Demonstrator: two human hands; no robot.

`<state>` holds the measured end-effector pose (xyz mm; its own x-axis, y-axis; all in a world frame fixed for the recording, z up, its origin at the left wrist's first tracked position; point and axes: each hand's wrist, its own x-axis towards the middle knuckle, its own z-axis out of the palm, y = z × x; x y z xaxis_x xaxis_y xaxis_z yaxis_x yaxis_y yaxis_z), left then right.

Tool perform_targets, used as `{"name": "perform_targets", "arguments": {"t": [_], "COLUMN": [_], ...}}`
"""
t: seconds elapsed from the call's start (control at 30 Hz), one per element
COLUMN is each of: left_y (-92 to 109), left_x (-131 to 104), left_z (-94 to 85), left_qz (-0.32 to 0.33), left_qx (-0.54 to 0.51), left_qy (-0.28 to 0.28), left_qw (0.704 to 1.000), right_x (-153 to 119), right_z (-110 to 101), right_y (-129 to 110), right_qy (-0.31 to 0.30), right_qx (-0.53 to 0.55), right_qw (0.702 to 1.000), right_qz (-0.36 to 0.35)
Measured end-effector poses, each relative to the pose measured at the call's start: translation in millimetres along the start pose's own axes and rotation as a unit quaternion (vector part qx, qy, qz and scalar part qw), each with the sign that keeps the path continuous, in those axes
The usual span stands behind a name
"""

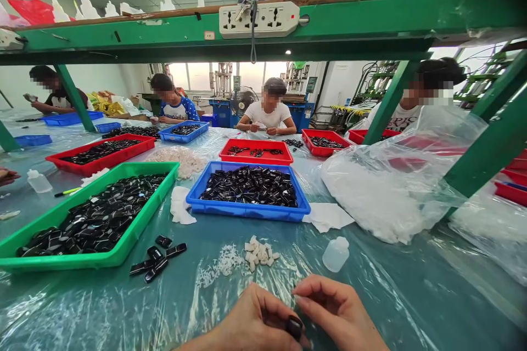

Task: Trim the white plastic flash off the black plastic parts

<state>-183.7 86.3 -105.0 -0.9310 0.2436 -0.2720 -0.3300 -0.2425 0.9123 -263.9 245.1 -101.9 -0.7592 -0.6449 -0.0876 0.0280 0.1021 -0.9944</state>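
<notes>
A small black piece (294, 328), glossy and rounded at its corners, is gripped in the left hand (259, 318), low over the desk (411, 296). The right hand (343, 312) is held just beside it, with thumb and forefinger drawn near each other; whether anything is pinched there cannot be told.

The green desk is covered with wrinkled clear plastic. Beyond the hands, white scraps (224, 263) and cream chips (260, 253) are heaped, flanked by a squeeze bottle (335, 255) on the right and five loose black pieces (155, 254) on the left. Farther back, a green tray (82, 262) and a blue tray (247, 210) are filled with similar pieces, and a red tray (255, 158) is set behind the blue one. A power strip (259, 21) is fixed to a green beam (370, 13) overhead. Four people (269, 113) and a fan (242, 100) are seen beyond.

The gripped piece is partly covered by the hand, and both hands are cut off at the lower edge. Another person's hand (7, 176) is cut off at the left. The white contents of a plastic bag (379, 192) at the right are hard to make out.
</notes>
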Motion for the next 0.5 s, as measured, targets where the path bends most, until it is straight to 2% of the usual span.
{"name": "perform_targets", "arguments": {"t": [0.23,0.43,0.5], "left_y": [3.0,-4.1,-4.7], "left_x": [3.4,5.3,5.3], "left_z": [5.4,0.3,-0.9], "left_qz": [-0.053,-0.043,-0.044], "left_qx": [0.022,0.044,0.048], "left_qy": [0.066,0.062,0.054], "left_qw": [0.996,0.996,0.996], "right_x": [-5.6,-7.3,-8.0], "right_z": [2.4,1.4,3.5], "right_y": [-2.3,-0.7,-0.1], "right_qy": [0.035,-0.009,0.006], "right_qx": [0.081,-0.013,-0.007], "right_qw": [0.996,0.999,0.999], "right_qz": [0.024,-0.042,-0.050]}}
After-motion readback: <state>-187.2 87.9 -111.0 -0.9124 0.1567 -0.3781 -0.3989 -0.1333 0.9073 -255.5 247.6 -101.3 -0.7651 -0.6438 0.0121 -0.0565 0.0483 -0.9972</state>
